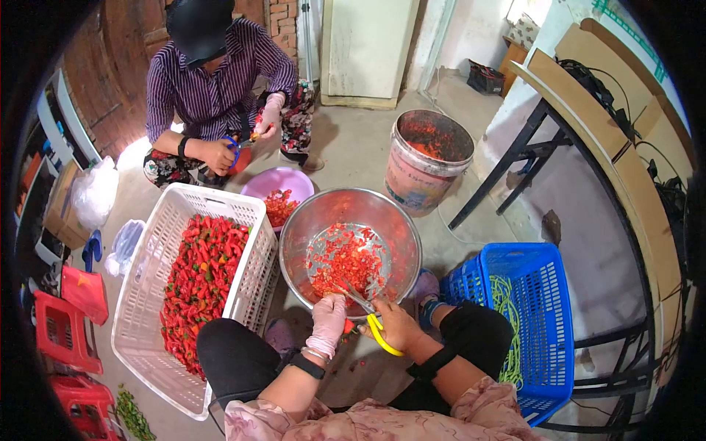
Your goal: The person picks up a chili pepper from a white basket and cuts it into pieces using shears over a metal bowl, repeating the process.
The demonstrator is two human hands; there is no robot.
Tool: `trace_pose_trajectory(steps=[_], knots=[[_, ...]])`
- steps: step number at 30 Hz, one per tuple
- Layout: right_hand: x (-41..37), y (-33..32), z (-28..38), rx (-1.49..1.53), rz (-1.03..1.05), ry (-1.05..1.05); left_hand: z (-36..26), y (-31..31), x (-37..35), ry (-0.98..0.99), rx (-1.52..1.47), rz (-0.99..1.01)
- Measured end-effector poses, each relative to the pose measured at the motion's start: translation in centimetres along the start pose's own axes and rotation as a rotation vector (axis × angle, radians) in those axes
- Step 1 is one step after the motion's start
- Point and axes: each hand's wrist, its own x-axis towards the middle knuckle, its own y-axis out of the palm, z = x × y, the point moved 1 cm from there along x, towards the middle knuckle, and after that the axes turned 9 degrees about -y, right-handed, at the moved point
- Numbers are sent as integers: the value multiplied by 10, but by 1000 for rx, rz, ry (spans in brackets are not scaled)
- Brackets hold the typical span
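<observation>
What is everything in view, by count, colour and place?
Steel bowl: 1, silver, centre
Purple basin: 1, purple, far-left of bowl
White crate: 1, white, left
Whole peppers: many, mostly red, in white crate
Chopped peppers: many, red, in bowl and basin
Bucket: 1, pinkish, beyond bowl
Blue crate: 1, blue, right
Green strands: many, green, in blue crate
Other person: 1, purple striped shirt, upper left
Blue-handled scissors: 1, blue, with other person
Red stools: 2, red, lower left
Plastic bags: 2, whitish, left floor
Table: 1, tan top, far right
Yellow-handled scissors: 1, yellow, bowl's near rim
Left hand: 1, pale glove, near rim
Right hand: 1, bare, on yellow-handled scissors
Legs: 2, black, bottom
</observation>
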Motion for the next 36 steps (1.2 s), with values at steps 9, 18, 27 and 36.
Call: trace_pose_trajectory(steps=[9,18,27,36], knots=[[-1,-1,2,3,54,68,-15,-2,-4,365,658,-178],[3,-5,-1,64,159,141,0,-12,10,286,586,-162],[1,2,-22,700,127,-34,-19,-14,7,15,-3,112],[-2,12,-8,591,125,68,-9,-11,7,-32,3,142]])
